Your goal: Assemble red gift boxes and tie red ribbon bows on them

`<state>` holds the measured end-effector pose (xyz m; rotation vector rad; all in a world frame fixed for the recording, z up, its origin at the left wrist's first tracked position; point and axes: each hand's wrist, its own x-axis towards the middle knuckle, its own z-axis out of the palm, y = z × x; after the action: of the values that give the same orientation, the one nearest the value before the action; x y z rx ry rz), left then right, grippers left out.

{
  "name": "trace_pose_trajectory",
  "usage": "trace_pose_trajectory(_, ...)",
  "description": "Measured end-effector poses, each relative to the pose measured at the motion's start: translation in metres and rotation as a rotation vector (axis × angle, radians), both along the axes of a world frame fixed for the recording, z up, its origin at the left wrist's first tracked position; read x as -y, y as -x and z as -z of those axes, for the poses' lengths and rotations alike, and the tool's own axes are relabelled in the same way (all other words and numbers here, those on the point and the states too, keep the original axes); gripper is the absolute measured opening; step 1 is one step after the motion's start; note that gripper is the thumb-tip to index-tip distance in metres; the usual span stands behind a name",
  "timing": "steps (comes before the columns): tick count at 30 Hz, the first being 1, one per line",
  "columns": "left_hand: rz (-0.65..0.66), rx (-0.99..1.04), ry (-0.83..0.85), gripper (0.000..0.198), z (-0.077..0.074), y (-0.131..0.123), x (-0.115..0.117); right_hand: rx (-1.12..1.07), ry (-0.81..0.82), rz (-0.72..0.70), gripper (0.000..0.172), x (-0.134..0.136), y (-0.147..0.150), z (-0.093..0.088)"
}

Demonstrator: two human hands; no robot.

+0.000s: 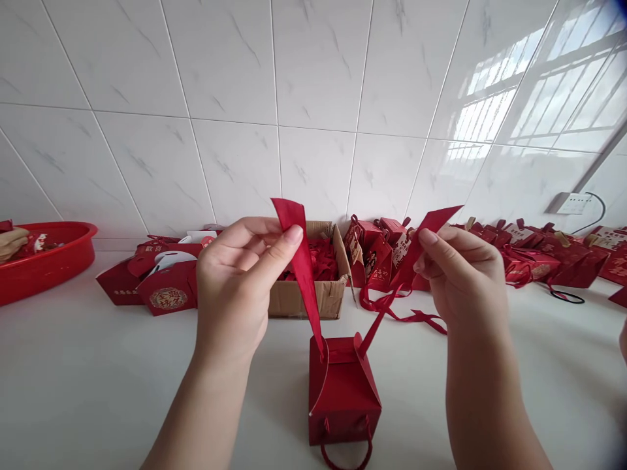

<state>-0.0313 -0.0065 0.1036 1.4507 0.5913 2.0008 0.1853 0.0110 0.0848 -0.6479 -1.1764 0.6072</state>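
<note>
A small red gift box (345,391) stands on the white table in front of me, with a cord handle (349,465) hanging at its near side. A red ribbon (308,281) runs through the top of the box, its two ends raised and spread apart in a V. My left hand (245,281) pinches one end between thumb and fingers, up and to the left of the box. On the other side my right hand (463,274) pinches the other end at about the same height. Neither hand touches the box itself.
Behind the gift box, a cardboard carton (304,301) holds red ribbons. More red boxes (169,284) stand at the left beside a red basin (49,261). Many decorated boxes (531,264) line the tiled wall at the right. Loose ribbon (414,318) lies near the carton.
</note>
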Motion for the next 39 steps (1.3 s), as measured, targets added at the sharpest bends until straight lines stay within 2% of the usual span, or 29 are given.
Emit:
trace_pose_trajectory(17, -0.030, -0.107, 0.075, 0.004, 0.003, -0.001, -0.005, 0.005, -0.003, 0.065, 0.014, 0.004, 0.005, -0.002)
trace_pose_trajectory(23, -0.081, -0.091, 0.030, 0.005, 0.002, 0.002, -0.003, -0.037, 0.003, 0.059, 0.011, 0.009, 0.003, -0.004)
trace_pose_trajectory(31, -0.075, -0.069, -0.010, 0.006, 0.000, 0.003, -0.001, 0.007, -0.026, 0.085, 0.012, 0.013, 0.001, -0.005)
trace_pose_trajectory(39, -0.071, -0.056, -0.030, 0.006, -0.001, 0.004, 0.001, -0.046, -0.015, 0.055, 0.013, 0.013, 0.001, -0.005)
